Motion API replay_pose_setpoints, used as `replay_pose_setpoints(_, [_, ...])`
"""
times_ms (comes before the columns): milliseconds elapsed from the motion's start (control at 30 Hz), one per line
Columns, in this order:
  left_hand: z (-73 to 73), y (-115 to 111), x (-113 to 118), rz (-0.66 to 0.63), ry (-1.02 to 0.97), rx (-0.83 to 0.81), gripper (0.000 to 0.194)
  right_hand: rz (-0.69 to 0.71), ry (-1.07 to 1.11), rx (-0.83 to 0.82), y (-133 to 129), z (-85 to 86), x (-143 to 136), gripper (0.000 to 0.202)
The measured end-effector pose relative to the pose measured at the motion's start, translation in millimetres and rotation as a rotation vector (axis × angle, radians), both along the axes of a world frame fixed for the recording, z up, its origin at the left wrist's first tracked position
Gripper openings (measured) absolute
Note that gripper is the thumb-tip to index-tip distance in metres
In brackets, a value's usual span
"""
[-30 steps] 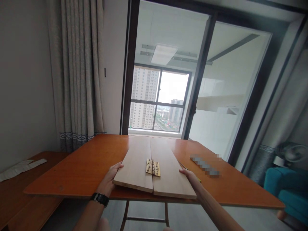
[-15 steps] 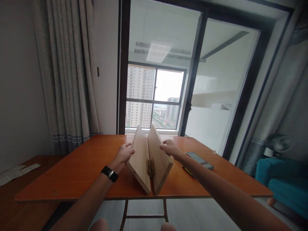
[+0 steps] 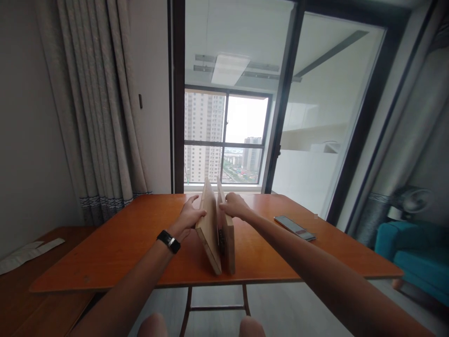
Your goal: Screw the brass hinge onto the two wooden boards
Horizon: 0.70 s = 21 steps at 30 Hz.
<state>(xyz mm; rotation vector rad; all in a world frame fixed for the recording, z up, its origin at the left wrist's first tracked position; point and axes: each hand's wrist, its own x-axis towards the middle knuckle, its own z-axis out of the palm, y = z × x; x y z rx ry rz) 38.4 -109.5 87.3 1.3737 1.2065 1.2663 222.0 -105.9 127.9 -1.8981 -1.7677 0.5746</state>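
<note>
Two wooden boards stand on edge on the orange table [image 3: 133,238], with a narrow gap between them. The left board [image 3: 209,229] leans outward to the left; the right board [image 3: 229,238] is nearly upright. A small dark metal piece [image 3: 221,238] shows low in the gap, mostly hidden. My left hand [image 3: 191,214], below a black watch, holds the left board's upper outer edge, thumb on its near side. My right hand [image 3: 234,205] is closed on the upper edge of the right board.
A phone [image 3: 294,228] lies on the table to the right. White strips [image 3: 31,255] rest on a lower wooden surface at far left. Beyond the right end stand a teal armchair [image 3: 414,248] and a fan [image 3: 416,200]. Glass doors are behind the table.
Both hands have moved inward and the boards are closer together, with the right one more upright. The metal piece between them is now mostly hidden.
</note>
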Motion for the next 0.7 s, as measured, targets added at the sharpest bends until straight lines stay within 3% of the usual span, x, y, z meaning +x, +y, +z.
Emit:
replay_pose_setpoints(200, [-31.0,4,-51,0.046,-0.079,-0.101,0.077,-0.077,0.280,0.047,-20,-30.9,72,0.022])
replay_pose_setpoints(333, [-54.1,3,-62,0.044,-0.103,-0.152,0.073,-0.146,0.436,0.052,-35,-66.6,110,0.019])
replay_pose_setpoints(533, [-81.3,0,-54,0.019,-0.063,-0.180,0.068,-0.218,0.504,-0.057,-33,-117.2,123,0.024])
replay_pose_setpoints(700, [-92.9,-2,-54,0.018,0.064,-0.163,0.051,-0.213,0.422,-0.148,-29,-136.8,125,0.036])
